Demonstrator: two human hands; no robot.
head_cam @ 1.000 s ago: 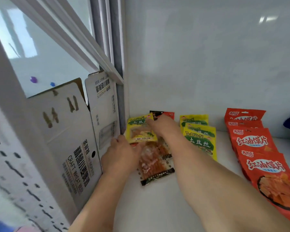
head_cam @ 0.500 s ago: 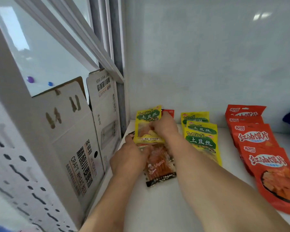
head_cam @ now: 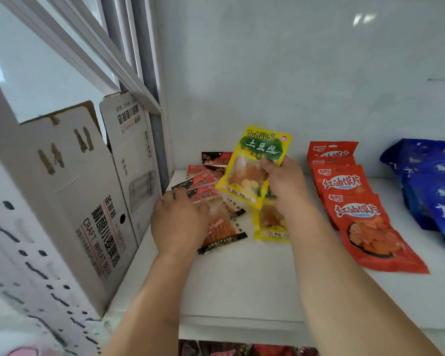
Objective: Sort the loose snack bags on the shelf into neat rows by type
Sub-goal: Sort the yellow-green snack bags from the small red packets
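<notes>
Raised since the earlier frame, the yellow bag [head_cam: 254,167] is pinched at centre frame by the right hand [head_cam: 284,181]; the left hand [head_cam: 177,222] lies flat, fingers spread, on the red-black bags [head_cam: 216,201]; bare shelf [head_cam: 242,283] lies below.

Yellow snack bags [head_cam: 254,168]: 2 seen for certain, 1 lifted, 1 flat on shelf; more may be hidden behind the hand. Red/black bags [head_cam: 203,182]: approx. 5 counted in a loose overlapping pile. Orange-red bags [head_cam: 355,201]: 4 counted in one row. Blue bags [head_cam: 427,181]: at least 2, cut off at frame edge. Cardboard boxes [head_cam: 88,191]: 2.
</notes>
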